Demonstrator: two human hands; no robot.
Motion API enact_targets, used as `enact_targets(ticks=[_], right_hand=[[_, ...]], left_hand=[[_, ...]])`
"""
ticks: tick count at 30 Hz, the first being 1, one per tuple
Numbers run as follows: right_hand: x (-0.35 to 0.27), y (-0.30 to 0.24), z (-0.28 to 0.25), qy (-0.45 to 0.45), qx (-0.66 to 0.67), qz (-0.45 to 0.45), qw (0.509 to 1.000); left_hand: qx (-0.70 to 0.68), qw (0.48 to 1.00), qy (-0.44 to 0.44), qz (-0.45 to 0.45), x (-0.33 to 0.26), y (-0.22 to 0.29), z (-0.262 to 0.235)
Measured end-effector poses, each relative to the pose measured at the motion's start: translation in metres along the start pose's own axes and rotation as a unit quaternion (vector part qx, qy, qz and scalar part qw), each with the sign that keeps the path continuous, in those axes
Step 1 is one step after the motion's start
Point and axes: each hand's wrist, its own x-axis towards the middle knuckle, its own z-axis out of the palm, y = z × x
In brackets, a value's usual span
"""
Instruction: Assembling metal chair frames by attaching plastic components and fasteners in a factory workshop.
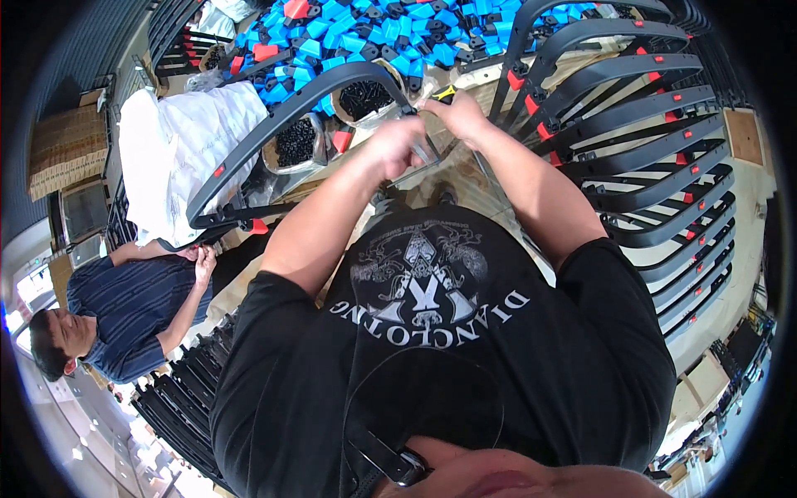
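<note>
A black curved frame (274, 124) with red inserts arches in front of me, its right end beside my hands. My left hand (398, 148) is at that end, slightly blurred, with its fingers curled; what they hold is hidden. Just to its right, my right hand (459, 114) is closed round a yellow-and-black tool (446, 94), mostly covered by the fingers, so its kind does not show. Beyond my hands stand an open bag of small black parts (364, 98) and a second bag of black screw-like parts (295, 143).
Blue plastic pieces (349, 37) are heaped at the far side, with some red ones among them. Several black curved frames (639, 158) stand in a row at right. A white sack (178, 149) lies at left, near another person (141, 299) in a dark striped shirt.
</note>
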Motion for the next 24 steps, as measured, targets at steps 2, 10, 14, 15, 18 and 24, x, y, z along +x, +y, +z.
enact_targets(ticks=[2, 10, 14, 15, 18, 24], right_hand=[[0.001, -0.005, 0.0, -0.01, -0.001, -0.012, 1.0], [0.009, 0.027, 0.006, 0.036, 0.011, -0.044, 0.998], [-0.03, -0.004, -0.008, -0.068, 0.048, -0.025, 0.996], [-0.019, 0.028, -0.002, -0.062, 0.024, -0.01, 0.998], [-0.027, 0.079, 0.006, -0.052, 0.082, 0.014, 0.995], [-0.08, 0.032, -0.014, -0.045, -0.073, 0.048, 0.995]], left_hand=[[0.279, 0.945, 0.134, 0.105, 0.001, -0.033, 0.004], [0.14, 0.985, 0.098, 0.002, 0.009, -0.024, 0.016], [0.373, 0.889, 0.219, 0.152, 0.001, -0.044, 0.017], [0.402, 0.87, 0.239, 0.155, 0.01, -0.05, 0.018], [0.432, 0.841, 0.304, 0.121, 0.023, -0.063, 0.019], [0.457, 0.821, 0.319, 0.121, 0.025, -0.065, 0.016]])
